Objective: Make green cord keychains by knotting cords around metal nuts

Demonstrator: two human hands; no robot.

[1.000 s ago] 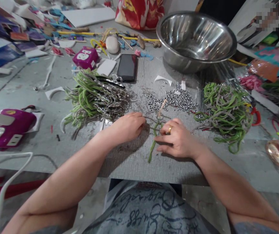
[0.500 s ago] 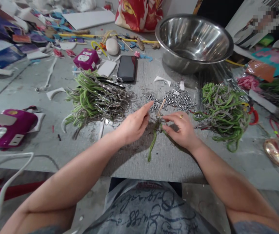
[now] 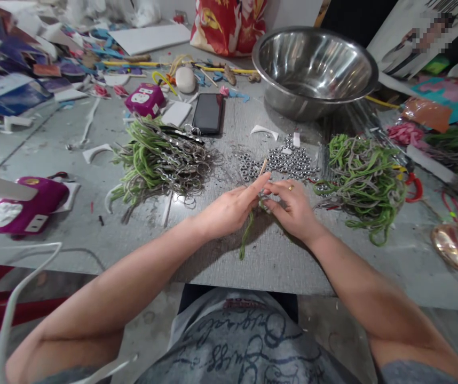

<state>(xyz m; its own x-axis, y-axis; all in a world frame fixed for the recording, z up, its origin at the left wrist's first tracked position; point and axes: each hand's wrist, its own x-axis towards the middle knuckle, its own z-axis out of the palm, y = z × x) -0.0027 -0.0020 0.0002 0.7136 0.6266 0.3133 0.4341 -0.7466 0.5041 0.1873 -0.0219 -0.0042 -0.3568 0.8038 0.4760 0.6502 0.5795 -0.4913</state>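
My left hand (image 3: 233,209) reaches in from the left, index finger stretched past the right fingertips and its other fingers curled under. What those curled fingers hold, if anything, is hidden. My right hand (image 3: 293,209), wearing a ring, pinches a green cord (image 3: 246,237) between thumb and fingers; one end dangles over the table. A thin wooden stick (image 3: 263,166) pokes up behind the left index finger; its lower end is covered. Just beyond the hands lie many small silver beads (image 3: 293,162).
Bundles of green and grey cords lie left (image 3: 144,154) and right (image 3: 367,181), the left one with metal chains. A steel bowl (image 3: 317,101), a phone (image 3: 208,113) and purple boxes (image 3: 145,100) stand farther back. Red-handled scissors (image 3: 414,188) lie right.
My left hand has moved right, from beside the cord to meet my right hand, and its index finger now crosses in front of the stick. My right hand stays on the cord.
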